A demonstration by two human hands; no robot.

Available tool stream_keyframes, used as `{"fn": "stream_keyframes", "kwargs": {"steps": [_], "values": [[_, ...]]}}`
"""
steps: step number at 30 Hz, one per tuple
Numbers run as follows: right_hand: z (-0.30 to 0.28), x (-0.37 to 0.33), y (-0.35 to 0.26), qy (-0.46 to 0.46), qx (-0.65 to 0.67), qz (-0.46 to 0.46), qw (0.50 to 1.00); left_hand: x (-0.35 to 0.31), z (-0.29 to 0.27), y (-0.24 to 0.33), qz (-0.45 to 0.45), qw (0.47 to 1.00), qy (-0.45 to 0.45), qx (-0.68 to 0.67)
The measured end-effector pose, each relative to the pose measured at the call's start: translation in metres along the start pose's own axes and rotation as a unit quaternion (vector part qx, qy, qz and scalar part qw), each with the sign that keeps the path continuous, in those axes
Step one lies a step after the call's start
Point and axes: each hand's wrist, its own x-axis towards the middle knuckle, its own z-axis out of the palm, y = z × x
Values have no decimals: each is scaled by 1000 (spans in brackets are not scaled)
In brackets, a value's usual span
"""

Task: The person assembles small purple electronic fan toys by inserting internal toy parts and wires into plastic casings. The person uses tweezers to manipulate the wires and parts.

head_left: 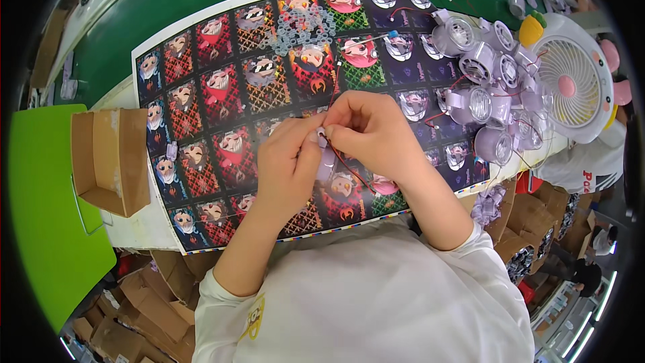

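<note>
My left hand [287, 161] and my right hand [376, 131] meet over the middle of a printed sheet with rows of cartoon figures [259, 97]. The left fingers pinch a light purple plastic part [326, 165], whose lower end shows below them. Close against it, the right thumb and forefinger are pinched on a thin dark red wire [356, 176]. One stretch of wire runs up past the fingertips, another curves down under the right hand. Exactly where the wire meets the part is hidden by my fingers.
Pale purple fan housings [480, 87] with wires heap at the right, beside a round white fan [568, 84]. Small translucent rings [302, 29] lie ahead, near a thin blue-ended tool [368, 43]. An open cardboard box [111, 161] and a green chair-like panel [54, 215] stand left.
</note>
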Motion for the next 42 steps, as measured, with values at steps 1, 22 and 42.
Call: {"fn": "stream_keyframes", "kwargs": {"steps": [1,22,42], "values": [[0,1,1,-2,9,11,1000,-1,1,-2,2,1000,-1,0],[-162,-56,-70,261,-417,-142,859,244,-160,-58,180,688,-29,703],[-430,274,-8,314,-524,504,610,3,-132,24,-15,976,-44,214]]}}
